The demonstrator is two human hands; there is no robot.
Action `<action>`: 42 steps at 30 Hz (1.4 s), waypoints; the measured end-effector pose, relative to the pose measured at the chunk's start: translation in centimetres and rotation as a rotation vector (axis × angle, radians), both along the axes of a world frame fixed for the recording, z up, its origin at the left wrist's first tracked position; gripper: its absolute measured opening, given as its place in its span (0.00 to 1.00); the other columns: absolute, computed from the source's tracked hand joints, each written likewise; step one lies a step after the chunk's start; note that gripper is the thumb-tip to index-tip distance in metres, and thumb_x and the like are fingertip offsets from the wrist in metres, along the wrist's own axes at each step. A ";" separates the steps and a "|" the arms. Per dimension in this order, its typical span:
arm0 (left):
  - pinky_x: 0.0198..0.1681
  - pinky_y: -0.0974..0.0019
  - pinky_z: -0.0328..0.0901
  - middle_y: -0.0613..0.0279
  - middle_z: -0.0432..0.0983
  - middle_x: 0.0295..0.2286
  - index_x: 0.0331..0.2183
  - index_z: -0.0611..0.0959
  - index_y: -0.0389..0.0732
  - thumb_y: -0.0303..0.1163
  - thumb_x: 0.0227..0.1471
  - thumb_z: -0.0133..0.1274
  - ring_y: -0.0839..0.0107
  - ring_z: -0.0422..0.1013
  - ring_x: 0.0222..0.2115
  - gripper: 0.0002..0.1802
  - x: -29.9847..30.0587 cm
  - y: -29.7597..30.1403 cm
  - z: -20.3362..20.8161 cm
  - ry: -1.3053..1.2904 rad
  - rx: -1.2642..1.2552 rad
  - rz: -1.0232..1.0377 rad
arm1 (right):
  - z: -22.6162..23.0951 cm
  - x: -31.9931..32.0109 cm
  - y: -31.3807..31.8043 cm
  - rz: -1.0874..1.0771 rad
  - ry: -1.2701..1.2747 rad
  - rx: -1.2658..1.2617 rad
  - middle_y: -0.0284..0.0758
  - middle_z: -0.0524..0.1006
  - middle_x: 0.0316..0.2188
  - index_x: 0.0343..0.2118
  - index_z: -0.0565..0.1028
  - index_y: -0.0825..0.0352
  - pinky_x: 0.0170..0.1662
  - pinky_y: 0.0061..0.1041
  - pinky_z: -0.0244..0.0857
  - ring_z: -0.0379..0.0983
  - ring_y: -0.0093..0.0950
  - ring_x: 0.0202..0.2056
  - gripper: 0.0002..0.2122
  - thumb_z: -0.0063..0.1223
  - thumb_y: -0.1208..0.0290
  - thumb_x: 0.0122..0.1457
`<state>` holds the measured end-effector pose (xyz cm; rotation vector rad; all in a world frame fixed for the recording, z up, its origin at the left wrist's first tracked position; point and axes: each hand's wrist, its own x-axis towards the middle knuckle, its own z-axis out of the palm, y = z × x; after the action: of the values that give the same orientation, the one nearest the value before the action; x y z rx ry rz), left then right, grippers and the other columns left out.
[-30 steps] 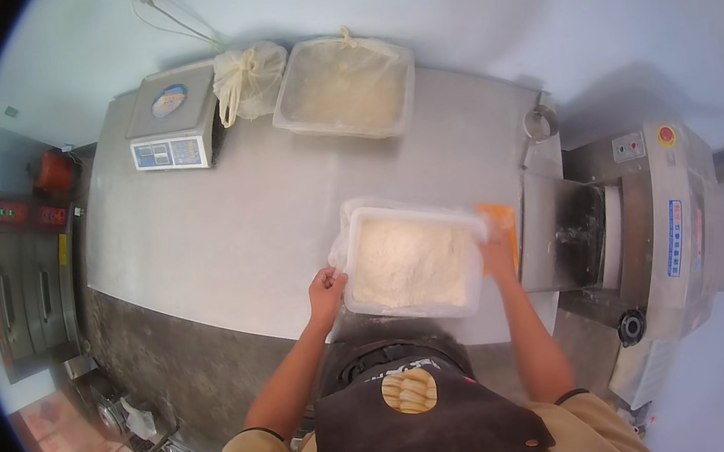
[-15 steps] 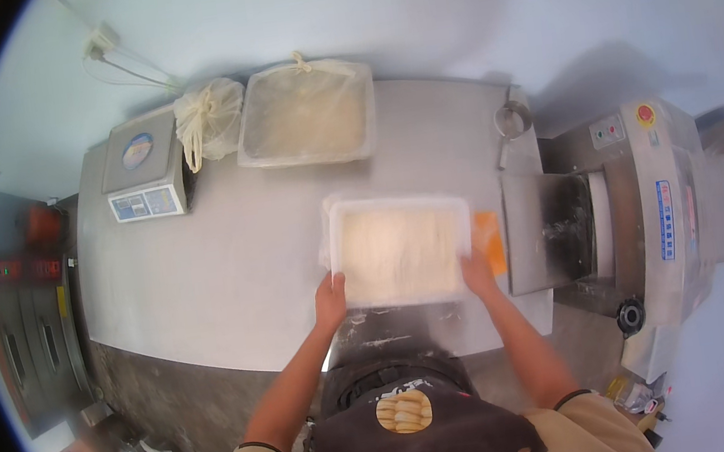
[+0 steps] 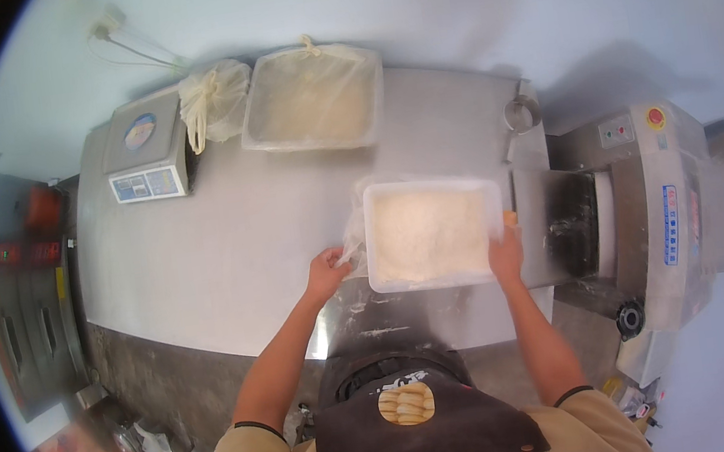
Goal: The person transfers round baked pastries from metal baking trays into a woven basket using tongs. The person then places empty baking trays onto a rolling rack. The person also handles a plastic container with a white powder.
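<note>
Standing beyond the white tub (image 3: 433, 282) are scale (image 3: 145, 143), knotted bag (image 3: 220, 103), covered box (image 3: 315, 144).

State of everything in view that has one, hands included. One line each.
Front tub: uncovered, holding pale powder.
Plastic: loose, crumpled at the front tub's left side.
Left hand: pinching the plastic.
Right hand: at the front tub's right rim, blurred; grip unclear.
Back tub: wrapped, knotted at its back edge.
Bag: gathered, bunched.
Scale: upright; on or off, can't tell.
Oven: looks shut.
</note>
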<state>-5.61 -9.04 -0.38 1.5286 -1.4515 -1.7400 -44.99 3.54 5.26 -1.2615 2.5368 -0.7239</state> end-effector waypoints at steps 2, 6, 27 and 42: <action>0.33 0.60 0.71 0.58 0.82 0.29 0.44 0.80 0.35 0.32 0.48 0.61 0.63 0.77 0.29 0.20 0.7 0.2 -0.1 -0.197 -0.206 -0.011 | 0.8 0.9 0.1 -0.003 -0.033 0.018 0.54 0.79 0.39 0.45 0.77 0.70 0.47 0.46 0.67 0.75 0.54 0.43 0.13 0.51 0.65 0.66; 0.39 0.53 0.71 0.50 0.82 0.32 0.39 0.80 0.36 0.35 0.46 0.61 0.50 0.79 0.34 0.18 0.4 0.0 0.9 -0.601 -0.265 0.096 | 1.0 2.2 0.5 -0.006 -0.210 0.073 0.54 0.79 0.38 0.45 0.77 0.71 0.47 0.45 0.69 0.75 0.55 0.43 0.14 0.52 0.64 0.66; 0.55 0.56 0.66 0.48 0.75 0.51 0.59 0.75 0.37 0.71 0.61 0.41 0.60 0.73 0.49 0.46 -4.8 -8.5 12.6 0.009 0.437 -0.360 | 4.8 4.7 8.2 0.255 -0.548 0.000 0.52 0.80 0.33 0.41 0.77 0.72 0.41 0.38 0.71 0.78 0.49 0.37 0.09 0.53 0.74 0.60; 0.63 0.51 0.63 0.52 0.69 0.57 0.65 0.62 0.37 0.33 0.47 0.52 0.56 0.67 0.58 0.43 4.2 9.8 7.4 0.279 0.444 0.197 | 0.4 6.6 10.8 0.298 -0.546 0.046 0.52 0.80 0.34 0.40 0.77 0.69 0.42 0.41 0.70 0.77 0.52 0.38 0.12 0.54 0.64 0.63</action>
<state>-1.44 0.79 7.05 1.4914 -0.7853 -2.1401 -38.40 14.32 5.62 -1.1899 1.8744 -0.8013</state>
